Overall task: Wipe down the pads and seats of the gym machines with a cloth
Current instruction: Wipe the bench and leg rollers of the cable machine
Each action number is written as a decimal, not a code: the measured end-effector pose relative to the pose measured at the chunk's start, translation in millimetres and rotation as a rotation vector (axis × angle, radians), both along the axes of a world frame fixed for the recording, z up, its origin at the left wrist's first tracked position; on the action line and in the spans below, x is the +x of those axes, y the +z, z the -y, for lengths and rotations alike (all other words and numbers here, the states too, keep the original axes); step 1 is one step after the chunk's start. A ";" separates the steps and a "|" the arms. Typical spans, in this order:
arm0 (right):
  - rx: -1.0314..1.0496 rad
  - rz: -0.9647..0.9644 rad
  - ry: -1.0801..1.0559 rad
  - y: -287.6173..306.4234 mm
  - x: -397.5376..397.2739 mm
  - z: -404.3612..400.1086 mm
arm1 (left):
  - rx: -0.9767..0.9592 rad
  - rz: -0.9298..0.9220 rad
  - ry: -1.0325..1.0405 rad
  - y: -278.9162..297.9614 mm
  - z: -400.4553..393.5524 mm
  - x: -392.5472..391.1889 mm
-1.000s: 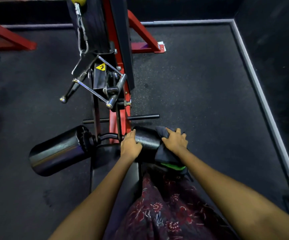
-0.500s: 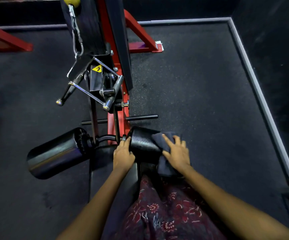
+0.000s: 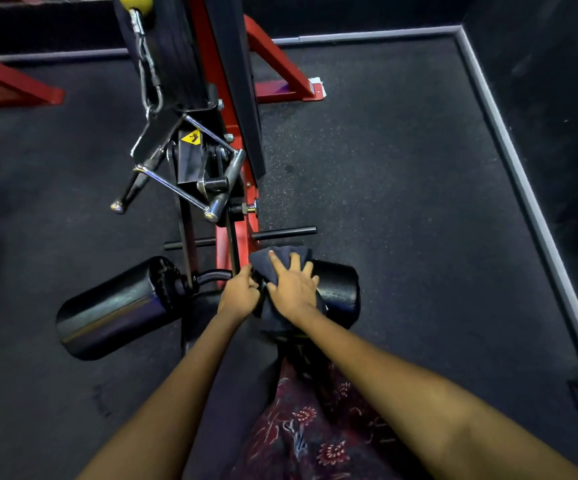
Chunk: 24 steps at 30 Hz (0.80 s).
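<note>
Two black roller pads stick out from a red machine frame [image 3: 235, 233]. My right hand [image 3: 292, 289] lies flat with spread fingers on a dark cloth [image 3: 273, 261] draped over the inner end of the right roller pad [image 3: 339, 289]. My left hand [image 3: 239, 296] curls its fingers around that pad's inner edge, beside the black bar. The left roller pad [image 3: 114, 306] is untouched. The black seat [image 3: 211, 341] lies under my left forearm.
A chrome cable handle [image 3: 176, 181] hangs on a chain in front of the frame. A black peg bar [image 3: 284, 233] crosses just behind the pads. Dark rubber floor stretches right to a pale skirting edge [image 3: 523, 188]. Another red frame [image 3: 13, 81] stands far left.
My right hand has slid the cloth leftward along the right roller pad, from its outer end to its inner end, uncovering the outer part. My left hand stayed at the pad's inner edge.
</note>
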State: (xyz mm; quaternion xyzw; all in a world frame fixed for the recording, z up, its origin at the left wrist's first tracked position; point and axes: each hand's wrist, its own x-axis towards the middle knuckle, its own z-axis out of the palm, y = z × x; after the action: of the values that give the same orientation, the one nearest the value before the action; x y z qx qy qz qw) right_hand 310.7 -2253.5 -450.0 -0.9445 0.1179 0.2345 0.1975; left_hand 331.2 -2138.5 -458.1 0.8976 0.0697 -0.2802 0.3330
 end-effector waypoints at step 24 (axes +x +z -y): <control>-0.057 0.056 0.270 -4.7 -13.7 30.3 | 0.001 -0.114 -0.026 -4.2 -14.0 -40.7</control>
State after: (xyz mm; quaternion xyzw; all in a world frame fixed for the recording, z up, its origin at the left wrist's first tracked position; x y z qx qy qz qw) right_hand 297.1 -2283.8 -454.7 -0.9631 -0.0091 0.2291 0.1406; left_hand 290.5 -2124.5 -462.2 0.8813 0.0770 -0.3352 0.3242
